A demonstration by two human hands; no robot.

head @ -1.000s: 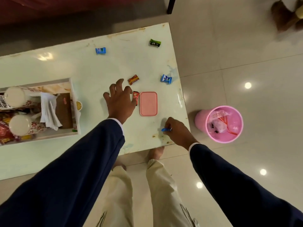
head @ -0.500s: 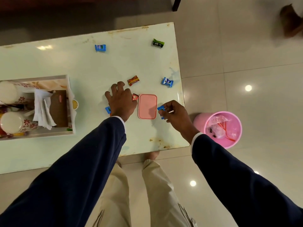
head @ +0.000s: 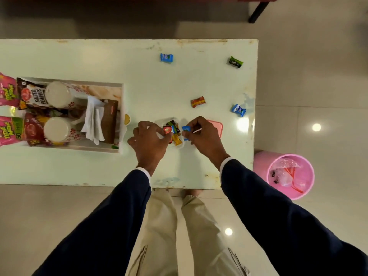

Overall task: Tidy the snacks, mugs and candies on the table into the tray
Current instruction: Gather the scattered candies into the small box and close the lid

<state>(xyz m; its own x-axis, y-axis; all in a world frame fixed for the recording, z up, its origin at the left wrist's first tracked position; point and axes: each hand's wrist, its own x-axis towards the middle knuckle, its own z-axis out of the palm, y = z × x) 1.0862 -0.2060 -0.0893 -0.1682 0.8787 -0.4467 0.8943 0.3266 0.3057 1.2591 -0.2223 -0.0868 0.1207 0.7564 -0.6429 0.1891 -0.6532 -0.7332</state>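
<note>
My left hand [head: 148, 143] pinches a red candy [head: 167, 129] over a small clear container [head: 172, 132] that holds several wrapped candies. My right hand [head: 203, 139] pinches a blue candy [head: 186, 129] at the container's right edge. A pink lid [head: 218, 126] lies partly hidden behind my right hand. Loose candies lie on the pale table [head: 139, 72]: a blue candy [head: 166, 57], a green candy [head: 235, 61], a red-orange candy [head: 198, 102] and another blue candy [head: 238, 110]. The tray [head: 121, 100] at left holds two white mugs [head: 57, 94], snack packets [head: 33, 94] and tissues.
A pink waste bin [head: 288, 174] with plastic scraps stands on the tiled floor beside the table's right end. Pink snack packets [head: 8, 90] stick out past the tray's left side. A dark furniture leg [head: 256, 11] stands beyond the table's far right corner.
Both hands have come together over the small container. The left hand has lifted off the table with a red candy; the right brought a blue candy leftward from the front edge.
</note>
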